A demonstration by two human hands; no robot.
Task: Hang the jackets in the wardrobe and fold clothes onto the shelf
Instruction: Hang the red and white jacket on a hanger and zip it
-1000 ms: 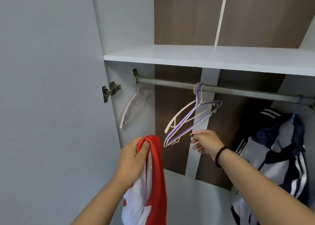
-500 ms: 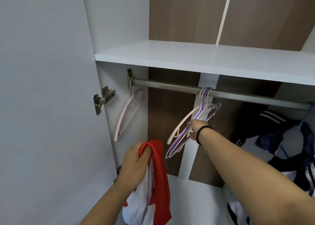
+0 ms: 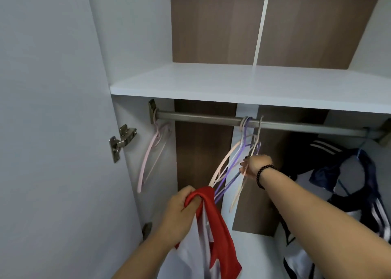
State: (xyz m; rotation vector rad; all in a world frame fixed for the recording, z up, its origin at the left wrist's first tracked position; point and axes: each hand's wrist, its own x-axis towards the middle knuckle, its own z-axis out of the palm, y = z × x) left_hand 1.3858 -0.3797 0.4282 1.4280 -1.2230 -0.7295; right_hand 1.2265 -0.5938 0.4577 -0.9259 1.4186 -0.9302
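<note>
Head view. The left hand (image 3: 179,212), near and low at centre, has its fingers curled tight round the collar of a red and white jacket (image 3: 213,234), which hangs from that grip below the frame's lower edge. The jacket is not yet on a hanger.

The right hand (image 3: 255,166) reaches farther in, to the cluster of empty hangers (image 3: 232,168) that hook over the rail (image 3: 201,118) near its middle. Its fingers pinch one pale hanger (image 3: 241,188), drawn slightly right of the pink and purple ones; the hook appears to remain at the rail, though whether it sits fully on it cannot be told. A bead bracelet (image 3: 262,176) sits on that wrist.

A single pink hanger (image 3: 151,156) hangs at the rail's far-left end, against the side wall. At the right, a dark blue and white jacket (image 3: 359,173) hangs on the rail. The shelf (image 3: 232,84) lies directly above the rail.

Step in hand, as judged: selecting and freeing one hanger for the red and white jacket.

Next move, as judged: lift the pinched hanger's hook up and off the rail without dragging its neighbours, then bring it toward the left hand and feed its arms into the jacket's shoulders. The hangers lie tangled close together; separating them cleanly calls for care.
</note>
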